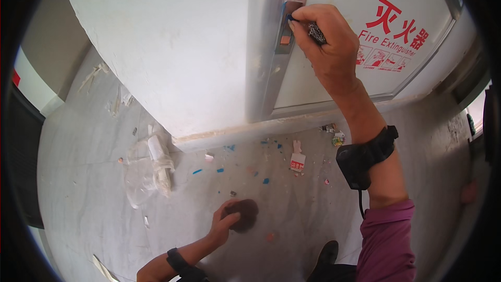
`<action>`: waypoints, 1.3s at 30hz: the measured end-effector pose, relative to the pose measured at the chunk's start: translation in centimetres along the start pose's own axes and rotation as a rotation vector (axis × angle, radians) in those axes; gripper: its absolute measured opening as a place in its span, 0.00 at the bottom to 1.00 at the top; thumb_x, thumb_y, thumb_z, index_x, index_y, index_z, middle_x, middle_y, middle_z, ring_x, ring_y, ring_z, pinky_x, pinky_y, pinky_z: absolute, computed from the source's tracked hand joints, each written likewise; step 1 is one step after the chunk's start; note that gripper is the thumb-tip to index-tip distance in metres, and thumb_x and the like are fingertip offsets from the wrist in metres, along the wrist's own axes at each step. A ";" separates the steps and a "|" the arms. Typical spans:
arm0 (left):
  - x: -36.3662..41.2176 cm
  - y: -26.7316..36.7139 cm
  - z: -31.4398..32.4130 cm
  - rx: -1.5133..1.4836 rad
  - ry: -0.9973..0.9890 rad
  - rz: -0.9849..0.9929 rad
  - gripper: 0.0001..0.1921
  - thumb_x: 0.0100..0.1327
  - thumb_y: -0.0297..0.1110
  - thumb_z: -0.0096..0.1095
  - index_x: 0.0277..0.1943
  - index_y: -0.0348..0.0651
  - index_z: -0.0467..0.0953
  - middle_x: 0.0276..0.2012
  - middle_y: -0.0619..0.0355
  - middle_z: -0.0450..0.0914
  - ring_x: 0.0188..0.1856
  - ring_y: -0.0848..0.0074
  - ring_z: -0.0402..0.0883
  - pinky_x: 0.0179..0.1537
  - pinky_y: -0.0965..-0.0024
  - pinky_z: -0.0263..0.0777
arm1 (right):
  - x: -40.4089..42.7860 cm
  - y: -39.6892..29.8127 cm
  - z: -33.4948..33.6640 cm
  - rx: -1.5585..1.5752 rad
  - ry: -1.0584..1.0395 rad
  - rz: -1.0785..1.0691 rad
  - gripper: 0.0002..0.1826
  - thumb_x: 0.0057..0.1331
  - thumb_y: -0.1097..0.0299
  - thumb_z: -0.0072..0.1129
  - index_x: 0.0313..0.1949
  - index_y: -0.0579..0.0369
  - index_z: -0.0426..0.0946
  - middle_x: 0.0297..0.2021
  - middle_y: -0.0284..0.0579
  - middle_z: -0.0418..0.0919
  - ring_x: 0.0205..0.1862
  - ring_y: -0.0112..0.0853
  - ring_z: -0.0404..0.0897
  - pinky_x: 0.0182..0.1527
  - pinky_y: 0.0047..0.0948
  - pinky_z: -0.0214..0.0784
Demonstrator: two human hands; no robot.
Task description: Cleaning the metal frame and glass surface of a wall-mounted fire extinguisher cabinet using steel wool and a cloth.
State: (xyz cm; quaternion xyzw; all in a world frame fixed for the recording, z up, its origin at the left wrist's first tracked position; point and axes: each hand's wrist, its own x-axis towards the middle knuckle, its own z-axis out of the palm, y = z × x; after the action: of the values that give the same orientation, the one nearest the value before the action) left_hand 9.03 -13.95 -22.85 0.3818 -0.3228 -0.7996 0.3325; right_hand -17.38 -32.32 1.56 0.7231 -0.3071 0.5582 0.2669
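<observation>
My right hand is up at the recessed latch in the metal frame of a white fire extinguisher cabinet door. Thumb and forefinger pinch a small dark blue piece against the latch; whether it is loose or attached I cannot tell. A ball of metal scouring wool is tucked inside the same hand's curled fingers. Lower down, my left hand holds a dark brown, roundish pad above the floor, its material unclear.
A white wall corner juts out left of the cabinet. Blue scraps, a torn red-and-white label and crumpled clear plastic litter the grey floor. My dark shoe shows at the bottom.
</observation>
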 end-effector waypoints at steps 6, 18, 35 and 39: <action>0.7 -1.2 -0.4 0.032 0.023 0.015 0.22 0.53 0.31 0.55 0.52 0.37 0.67 0.45 0.56 0.72 0.47 0.74 0.69 0.49 0.73 0.62 | 0.8 1.1 -0.4 -0.181 -0.065 -0.261 0.10 0.47 0.76 0.65 0.27 0.49 0.72 0.25 0.33 0.75 0.18 0.28 0.75 0.20 0.19 0.66; 1.3 -1.2 0.3 0.038 0.036 0.024 0.21 0.53 0.31 0.55 0.51 0.37 0.69 0.44 0.57 0.72 0.46 0.76 0.70 0.48 0.74 0.63 | 3.3 -1.1 -1.9 -0.323 -0.327 -0.443 0.09 0.46 0.76 0.64 0.25 0.51 0.72 0.23 0.32 0.74 0.18 0.27 0.71 0.18 0.20 0.62; 0.9 -1.1 0.0 0.020 0.055 0.019 0.22 0.52 0.32 0.57 0.52 0.37 0.68 0.44 0.56 0.72 0.46 0.75 0.70 0.49 0.74 0.63 | 1.5 -0.2 -1.6 -0.268 -0.252 -0.156 0.07 0.51 0.79 0.59 0.29 0.55 0.72 0.25 0.37 0.76 0.23 0.26 0.75 0.25 0.20 0.68; 1.0 -1.6 -0.3 0.022 0.052 0.013 0.22 0.52 0.32 0.57 0.52 0.37 0.68 0.44 0.55 0.72 0.46 0.74 0.70 0.49 0.73 0.63 | 1.6 -0.5 -1.5 -0.186 -0.249 -0.159 0.06 0.52 0.78 0.60 0.30 0.55 0.73 0.27 0.37 0.76 0.25 0.23 0.76 0.26 0.20 0.68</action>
State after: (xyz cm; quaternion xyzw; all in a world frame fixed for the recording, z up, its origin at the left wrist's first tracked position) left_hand 8.35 -13.95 -24.63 0.4041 -0.3254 -0.7836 0.3418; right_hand -17.64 -31.08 3.49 0.7808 -0.3297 0.4109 0.3358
